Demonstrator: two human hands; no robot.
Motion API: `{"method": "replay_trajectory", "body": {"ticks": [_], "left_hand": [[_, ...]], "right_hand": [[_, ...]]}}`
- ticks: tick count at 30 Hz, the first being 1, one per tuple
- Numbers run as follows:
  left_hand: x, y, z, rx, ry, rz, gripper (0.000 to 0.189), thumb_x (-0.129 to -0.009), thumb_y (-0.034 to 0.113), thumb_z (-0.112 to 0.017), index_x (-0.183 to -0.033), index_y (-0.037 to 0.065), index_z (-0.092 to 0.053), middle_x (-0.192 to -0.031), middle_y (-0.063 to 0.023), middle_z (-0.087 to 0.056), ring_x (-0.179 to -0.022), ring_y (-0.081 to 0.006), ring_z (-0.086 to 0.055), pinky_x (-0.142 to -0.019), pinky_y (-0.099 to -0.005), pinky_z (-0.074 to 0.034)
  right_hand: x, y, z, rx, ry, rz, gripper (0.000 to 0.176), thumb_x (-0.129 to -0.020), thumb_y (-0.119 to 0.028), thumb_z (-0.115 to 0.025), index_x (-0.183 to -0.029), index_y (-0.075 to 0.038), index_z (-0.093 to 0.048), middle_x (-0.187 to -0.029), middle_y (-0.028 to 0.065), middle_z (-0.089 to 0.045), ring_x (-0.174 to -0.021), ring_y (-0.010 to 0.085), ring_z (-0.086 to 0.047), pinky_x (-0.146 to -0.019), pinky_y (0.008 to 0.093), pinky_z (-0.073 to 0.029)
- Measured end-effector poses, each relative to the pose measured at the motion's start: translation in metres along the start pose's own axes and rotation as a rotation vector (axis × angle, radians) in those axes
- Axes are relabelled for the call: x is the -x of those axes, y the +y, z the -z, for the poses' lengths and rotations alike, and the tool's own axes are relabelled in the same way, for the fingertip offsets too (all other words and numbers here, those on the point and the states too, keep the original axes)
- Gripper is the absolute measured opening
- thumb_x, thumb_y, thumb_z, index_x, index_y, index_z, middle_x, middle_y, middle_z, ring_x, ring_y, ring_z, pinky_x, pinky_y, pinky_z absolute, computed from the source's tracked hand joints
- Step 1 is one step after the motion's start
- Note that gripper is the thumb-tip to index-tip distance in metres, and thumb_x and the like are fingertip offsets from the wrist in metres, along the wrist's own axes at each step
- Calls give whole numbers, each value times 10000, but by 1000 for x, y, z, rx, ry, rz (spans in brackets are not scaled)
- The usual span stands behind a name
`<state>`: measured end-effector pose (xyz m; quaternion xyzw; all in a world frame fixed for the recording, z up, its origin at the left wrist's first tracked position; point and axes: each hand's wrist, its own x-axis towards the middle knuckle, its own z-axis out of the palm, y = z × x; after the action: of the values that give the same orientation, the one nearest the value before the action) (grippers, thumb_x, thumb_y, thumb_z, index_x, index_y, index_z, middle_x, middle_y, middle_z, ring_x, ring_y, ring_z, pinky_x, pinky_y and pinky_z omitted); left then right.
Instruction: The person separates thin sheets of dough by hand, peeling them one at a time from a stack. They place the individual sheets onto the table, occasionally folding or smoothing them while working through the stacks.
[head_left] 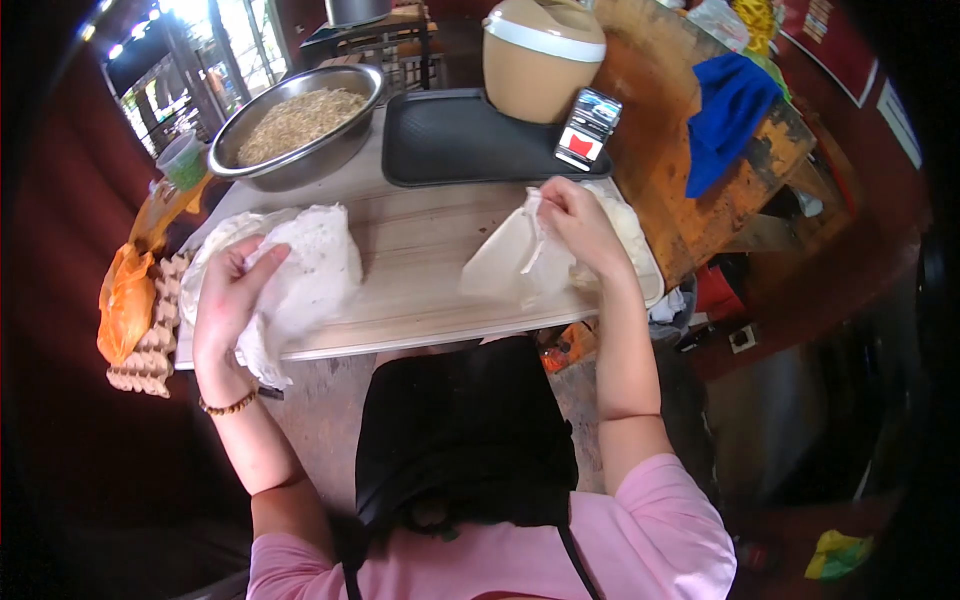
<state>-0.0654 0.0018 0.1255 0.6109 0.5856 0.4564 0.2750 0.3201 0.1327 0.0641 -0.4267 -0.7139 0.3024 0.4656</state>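
Observation:
My left hand is closed on a thin, limp white sheet with small dark flecks, its thumb pressed on top. More crumpled white sheets lie around that hand at the left end of the table, and one strip hangs over the front edge. At the right end, my right hand pinches the upper edge of a thin, off-white spring roll wrapper, which slopes down toward the tabletop. Partly behind the right wrist lies a pale stack of wrappers.
A metal bowl of bean sprouts stands at the back left. A black tray bears a tan lidded container and an upright phone. An orange bag and egg cartons sit left. A blue cloth lies right.

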Motion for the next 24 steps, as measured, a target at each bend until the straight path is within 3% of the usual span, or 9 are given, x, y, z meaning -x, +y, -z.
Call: {"method": "replay_trajectory", "body": {"ticks": [2,4,7,12,14,16,18,22,24], "left_hand": [[1,4,-6,-5,-24,11,160,-919,151,-640,-888,-2,-671,-699,113,-528,-610,22,-398,-516,-186,-297],[2,12,-14,33,-49,36,159,-921,150,-637,-876,0,-667,-696,118,-515,-610,23,-385,-515,-186,-287],[-1,8,-22,-2,-52,-2,159,-921,147,-638,-868,-2,-659,-699,118,-502,-617,21,-378,-521,-183,-285],[0,10,-21,51,-110,-11,160,-917,137,-640,-874,-17,-655,-715,112,-501,-646,17,-390,-545,-182,-302],[1,1,-16,7,-85,-24,160,-916,131,-640,-875,-23,-656,-737,105,-517,-667,15,-403,-565,-180,-316],[1,-5,-13,23,-88,-29,161,-914,132,-641,-876,-23,-658,-745,102,-528,-670,14,-412,-572,-178,-327],[2,-7,-14,31,-105,-28,162,-913,133,-642,-876,-24,-660,-752,99,-540,-673,14,-421,-579,-177,-338],[0,-2,-20,76,-165,-4,157,-917,123,-630,-913,-28,-671,-768,83,-579,-690,5,-461,-607,-176,-375],[-2,2,-24,78,-181,-1,154,-919,118,-624,-928,-27,-676,-774,75,-595,-696,2,-481,-616,-177,-391]], "right_hand": [[-9,-20,-4,63,-58,-37,157,-832,-143,-652,-824,6,-601,-644,76,-583,-622,157,-563,-590,313,-439],[-16,-47,-12,269,-63,112,193,-823,-176,-653,-812,9,-602,-710,153,-632,-672,241,-625,-633,369,-470],[-33,-66,-7,398,-23,159,228,-805,-203,-687,-803,11,-607,-766,182,-659,-737,283,-661,-667,399,-484],[-65,6,72,474,216,140,336,-739,-279,-774,-771,12,-609,-736,165,-659,-696,259,-648,-655,378,-496],[-58,66,107,432,161,-109,354,-718,-298,-799,-772,4,-622,-715,155,-648,-673,228,-633,-638,351,-500],[-35,115,123,509,79,-175,334,-768,-298,-784,-809,-7,-626,-679,56,-613,-649,137,-589,-568,294,-461],[-9,131,121,533,50,-445,355,-754,-247,-802,-919,0,-607,-712,39,-610,-668,121,-581,-580,282,-458],[15,136,123,306,121,-323,425,-735,-180,-813,-1043,-5,-578,-831,48,-629,-747,109,-589,-632,255,-463],[14,127,120,196,99,-310,467,-709,-185,-823,-1069,-1,-589,-857,74,-637,-781,146,-617,-672,285,-498]]}}
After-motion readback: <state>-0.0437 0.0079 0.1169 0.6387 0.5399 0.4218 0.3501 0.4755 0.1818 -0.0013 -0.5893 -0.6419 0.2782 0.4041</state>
